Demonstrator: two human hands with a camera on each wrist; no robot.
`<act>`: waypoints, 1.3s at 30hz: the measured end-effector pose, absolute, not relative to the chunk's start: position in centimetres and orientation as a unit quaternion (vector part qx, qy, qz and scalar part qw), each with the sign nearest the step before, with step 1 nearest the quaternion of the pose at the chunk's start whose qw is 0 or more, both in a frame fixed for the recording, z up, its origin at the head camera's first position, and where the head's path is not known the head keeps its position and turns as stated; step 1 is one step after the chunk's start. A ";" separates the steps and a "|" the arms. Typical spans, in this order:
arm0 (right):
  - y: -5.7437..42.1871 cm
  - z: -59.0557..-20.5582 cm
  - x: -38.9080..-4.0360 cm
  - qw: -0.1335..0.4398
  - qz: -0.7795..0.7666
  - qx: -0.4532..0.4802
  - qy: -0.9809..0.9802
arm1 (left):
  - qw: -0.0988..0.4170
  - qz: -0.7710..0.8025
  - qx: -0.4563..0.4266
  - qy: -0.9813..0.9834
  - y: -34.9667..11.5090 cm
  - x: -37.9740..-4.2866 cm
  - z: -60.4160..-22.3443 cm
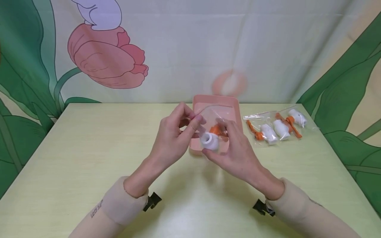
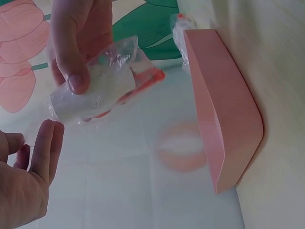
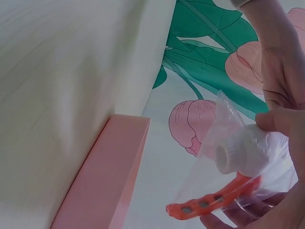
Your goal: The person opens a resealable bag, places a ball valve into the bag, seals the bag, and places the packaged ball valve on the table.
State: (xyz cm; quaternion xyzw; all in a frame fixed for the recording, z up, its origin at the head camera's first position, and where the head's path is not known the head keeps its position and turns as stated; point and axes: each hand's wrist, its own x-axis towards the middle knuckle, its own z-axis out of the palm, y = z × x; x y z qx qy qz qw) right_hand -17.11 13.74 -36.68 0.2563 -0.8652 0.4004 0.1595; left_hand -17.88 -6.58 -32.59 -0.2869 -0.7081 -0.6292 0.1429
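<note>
A clear plastic bag (image 1: 212, 114) is held between both hands above the table. Inside it are a small white bottle-shaped piece (image 1: 210, 142) with a round open neck and an orange strip (image 3: 205, 204) with several dark spots. My right hand (image 1: 238, 150) grips the bag around the white piece, its thumb across the near side. At the bag's upper edge, my left hand (image 1: 172, 137) pinches the plastic between thumb and fingers. In the left wrist view, the left hand (image 2: 26, 179) is at the lower left, holding the bag's end.
Behind and below the hands, a pink tray (image 1: 215, 98) stands near the table's back edge. To its right, clear bags with white bottle-shaped pieces (image 1: 281, 129) and orange parts (image 1: 259, 135) lie on the table (image 1: 89, 148). A printed curtain (image 1: 178, 49) hangs behind.
</note>
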 end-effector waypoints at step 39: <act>27.0 -37.2 -17.5 0.030 0.198 0.142 -0.969 | -0.006 -0.327 -0.343 -0.881 -10.4 -18.4 -36.4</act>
